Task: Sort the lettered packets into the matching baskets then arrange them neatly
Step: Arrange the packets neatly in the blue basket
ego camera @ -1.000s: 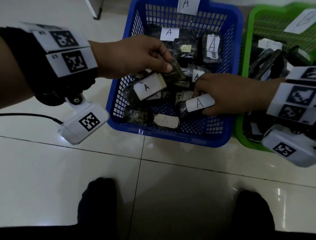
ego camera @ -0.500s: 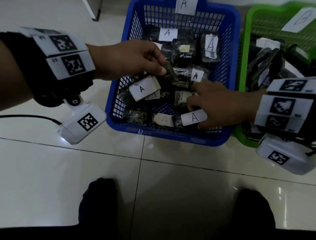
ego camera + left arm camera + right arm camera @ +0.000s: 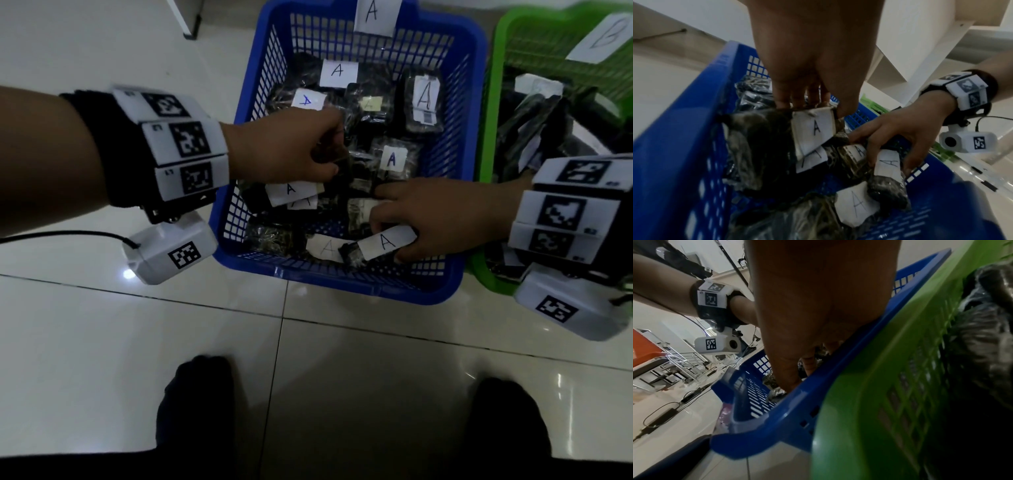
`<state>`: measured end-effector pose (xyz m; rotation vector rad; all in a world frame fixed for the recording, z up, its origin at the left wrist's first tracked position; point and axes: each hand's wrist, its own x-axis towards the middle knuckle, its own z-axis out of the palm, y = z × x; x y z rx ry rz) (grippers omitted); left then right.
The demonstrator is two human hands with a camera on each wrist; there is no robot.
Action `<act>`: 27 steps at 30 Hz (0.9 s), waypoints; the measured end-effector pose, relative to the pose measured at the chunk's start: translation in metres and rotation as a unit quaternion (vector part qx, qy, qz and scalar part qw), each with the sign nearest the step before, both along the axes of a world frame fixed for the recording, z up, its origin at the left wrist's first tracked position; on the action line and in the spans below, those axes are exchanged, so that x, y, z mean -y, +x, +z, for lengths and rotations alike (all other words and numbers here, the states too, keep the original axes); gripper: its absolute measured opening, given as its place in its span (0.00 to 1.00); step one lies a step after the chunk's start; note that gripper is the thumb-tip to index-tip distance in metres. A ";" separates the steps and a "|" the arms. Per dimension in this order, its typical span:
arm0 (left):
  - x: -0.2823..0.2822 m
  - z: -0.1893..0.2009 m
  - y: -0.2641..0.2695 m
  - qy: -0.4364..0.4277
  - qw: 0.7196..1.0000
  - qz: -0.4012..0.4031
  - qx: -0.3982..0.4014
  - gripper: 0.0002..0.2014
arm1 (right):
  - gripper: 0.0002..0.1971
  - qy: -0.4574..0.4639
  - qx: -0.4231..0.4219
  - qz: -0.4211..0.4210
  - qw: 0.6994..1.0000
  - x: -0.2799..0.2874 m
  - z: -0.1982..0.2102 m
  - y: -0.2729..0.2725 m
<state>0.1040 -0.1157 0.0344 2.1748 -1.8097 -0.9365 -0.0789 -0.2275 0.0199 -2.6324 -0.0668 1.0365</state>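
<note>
Both hands (image 3: 284, 147) grip A-packets (image 3: 387, 242) inside blue basket (image 3: 342, 279).

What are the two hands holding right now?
Left hand: pinching an A packet over the blue basket.
Right hand: gripping another A packet at the basket's front.

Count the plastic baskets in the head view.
2. The blue lattice plastic basket sits on the tiled floor ahead; the green lattice plastic basket stands at its right, partly cropped. More may lie outside the frame.
</note>
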 end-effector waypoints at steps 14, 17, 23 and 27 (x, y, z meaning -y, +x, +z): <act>0.013 -0.003 -0.005 0.020 0.997 -0.019 0.068 0.19 | 0.16 0.076 -0.047 -0.019 0.996 0.010 0.010 0.004; 0.013 -0.005 -0.003 0.021 0.998 -0.005 0.059 0.18 | 0.12 0.075 -0.054 -0.004 0.996 0.007 0.007 0.002; 0.002 -0.006 0.000 -0.003 0.999 0.026 0.028 0.17 | 0.13 0.070 -0.023 -0.050 0.996 0.001 0.003 -0.005; -0.001 -0.005 0.002 0.006 1.000 0.028 0.010 0.16 | 0.13 0.099 -0.017 -0.129 0.987 0.003 0.006 0.000</act>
